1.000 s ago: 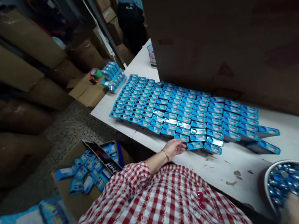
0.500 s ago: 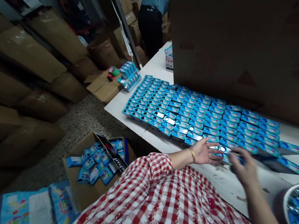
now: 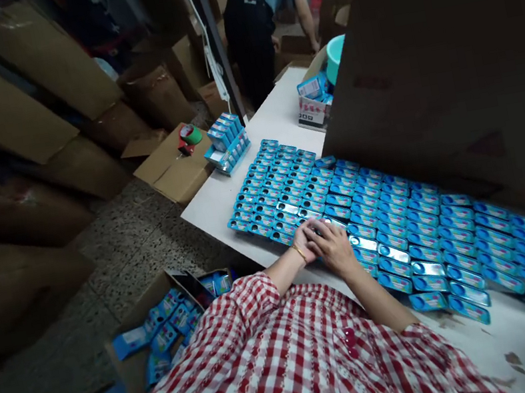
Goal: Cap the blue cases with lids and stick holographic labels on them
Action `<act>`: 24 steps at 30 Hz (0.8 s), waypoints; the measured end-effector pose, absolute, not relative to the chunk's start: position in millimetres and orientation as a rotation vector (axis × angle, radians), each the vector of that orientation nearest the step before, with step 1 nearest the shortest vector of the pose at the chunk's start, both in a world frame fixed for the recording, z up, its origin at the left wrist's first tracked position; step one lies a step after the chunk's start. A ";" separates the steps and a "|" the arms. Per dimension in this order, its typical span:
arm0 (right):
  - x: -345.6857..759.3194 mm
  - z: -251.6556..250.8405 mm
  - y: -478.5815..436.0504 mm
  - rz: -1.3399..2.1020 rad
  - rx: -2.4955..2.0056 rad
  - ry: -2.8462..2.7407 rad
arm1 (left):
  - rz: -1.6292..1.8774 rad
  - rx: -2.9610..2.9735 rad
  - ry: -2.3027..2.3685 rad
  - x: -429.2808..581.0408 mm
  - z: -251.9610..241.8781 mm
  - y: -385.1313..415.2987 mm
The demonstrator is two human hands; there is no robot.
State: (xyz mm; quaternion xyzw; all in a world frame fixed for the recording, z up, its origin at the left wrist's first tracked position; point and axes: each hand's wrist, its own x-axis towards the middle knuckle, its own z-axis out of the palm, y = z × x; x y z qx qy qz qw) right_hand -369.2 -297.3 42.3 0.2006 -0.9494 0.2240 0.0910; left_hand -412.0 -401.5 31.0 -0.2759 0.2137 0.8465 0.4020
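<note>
Head view. Print on the blue boxes [image 3: 399, 220] is too small to read. They lie in tight rows across the white table [image 3: 215, 198], dozens, too many to count. At the near edge, left hand [image 3: 305, 243] and right hand [image 3: 336, 248] meet, fingers bent onto front-row boxes. Cannot tell if either grips. One upright batch [image 3: 228, 140] stands at the far left corner.
</note>
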 end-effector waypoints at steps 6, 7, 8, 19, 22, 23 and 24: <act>-420.2 26.7 -331.9 1.471 -0.261 -2.500 | 2.122 -0.925 0.448 -459.5 21.7 -449.5; -423.9 22.4 -325.9 1.589 -0.476 -2.444 | 2.108 -0.915 0.466 -463.6 19.9 -455.8; -425.8 18.0 -317.6 1.705 -0.678 -2.392 | 2.094 -0.909 0.478 -467.0 18.2 -462.3; -443.2 1.3 -236.7 1.602 -1.014 -2.698 | 2.174 -1.035 0.570 -482.1 11.6 -494.8; -465.5 4.5 -240.5 1.202 -0.771 -3.009 | 2.184 -1.042 0.580 -480.7 10.8 -491.0; -473.4 5.6 -246.2 1.133 -0.672 -3.076 | 2.188 -1.043 0.581 -480.5 10.7 -490.5; -481.4 6.6 -254.1 1.083 -0.565 -3.137 | 2.191 -1.046 0.581 -480.5 11.0 -490.5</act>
